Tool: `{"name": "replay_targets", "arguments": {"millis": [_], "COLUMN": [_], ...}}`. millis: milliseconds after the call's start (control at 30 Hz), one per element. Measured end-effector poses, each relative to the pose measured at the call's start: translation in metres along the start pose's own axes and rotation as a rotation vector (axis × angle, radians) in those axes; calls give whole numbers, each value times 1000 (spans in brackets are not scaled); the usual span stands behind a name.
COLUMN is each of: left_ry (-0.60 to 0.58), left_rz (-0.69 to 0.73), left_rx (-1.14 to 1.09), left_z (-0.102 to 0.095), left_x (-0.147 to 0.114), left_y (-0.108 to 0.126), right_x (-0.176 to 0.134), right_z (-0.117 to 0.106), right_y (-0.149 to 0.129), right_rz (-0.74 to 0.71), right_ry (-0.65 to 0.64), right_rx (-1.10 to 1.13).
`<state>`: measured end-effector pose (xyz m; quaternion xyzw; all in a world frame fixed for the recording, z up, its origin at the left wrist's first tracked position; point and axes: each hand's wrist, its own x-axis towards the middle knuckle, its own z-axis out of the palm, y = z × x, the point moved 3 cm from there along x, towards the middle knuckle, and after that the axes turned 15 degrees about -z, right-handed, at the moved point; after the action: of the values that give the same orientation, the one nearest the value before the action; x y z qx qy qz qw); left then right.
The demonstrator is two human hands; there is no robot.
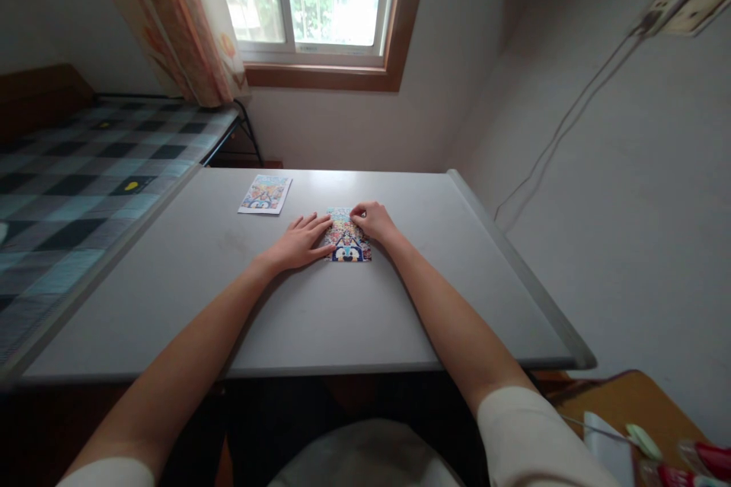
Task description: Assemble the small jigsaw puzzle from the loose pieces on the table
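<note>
A small, brightly coloured jigsaw puzzle lies flat mid-table, with a blue dog-like face along its near edge. My left hand rests palm down at its left side, fingers spread and fingertips touching the edge. At the puzzle's upper right, my right hand is closed in a pinch, thumb and forefinger at the surface. Whatever sits between those fingertips is too small to make out. Farther back on the left lies a picture sheet with a similar design, apart from both hands.
The pale table has raised grey side edges. A bed with a checked cover stands to the left, below a curtain and window. At lower right, a wooden stool-like surface holds several small items. A cable hangs along the right wall.
</note>
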<state>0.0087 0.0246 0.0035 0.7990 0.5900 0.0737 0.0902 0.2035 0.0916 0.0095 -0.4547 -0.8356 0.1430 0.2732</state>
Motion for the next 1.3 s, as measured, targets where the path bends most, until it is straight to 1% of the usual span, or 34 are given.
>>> {"name": "replay_targets", "arguments": {"millis": [100,200,267,400,500,633,733,833,900,1000,1167,1300], "left_ry": [-1,-1,-3,4,6,0,-3,2,2,0,-3,0], "left_rz": [1,1,-3,7,13,8,5,5,6,12,13,7], "left_rx": [-3,-2,0,6,8,7,3,-1,-3,-4,-4,-1], "left_z": [0,0,0,0,0,0,1,2,2,1,-1,-1], "left_x": [0,0,0,1,1,1,1,2,1,1,-1,0], "left_y": [0,0,-1,-1,-1,-1,-1,-2,-2,-1,1,1], "right_x": [-2,-5,-7,-9,-9,-9,-8,-7,-8,-9,-10,-9], "right_z": [0,-1,-2,-12,-21,-24,-18,-9,-4,-2,-3,-1], "right_y": [-2,-5,-5,3,9,7,0,-8,-13,-16,-14,-10], "right_rz": [27,33,36,78,111,80,-20,-133,-178,-184,-186,-148], "right_ry": [18,71,112,212,253,218,158,118,94,69,91,89], "right_rx": [-27,-63,-41,56,57,51,26,-52,-106,-123,-30,22]}}
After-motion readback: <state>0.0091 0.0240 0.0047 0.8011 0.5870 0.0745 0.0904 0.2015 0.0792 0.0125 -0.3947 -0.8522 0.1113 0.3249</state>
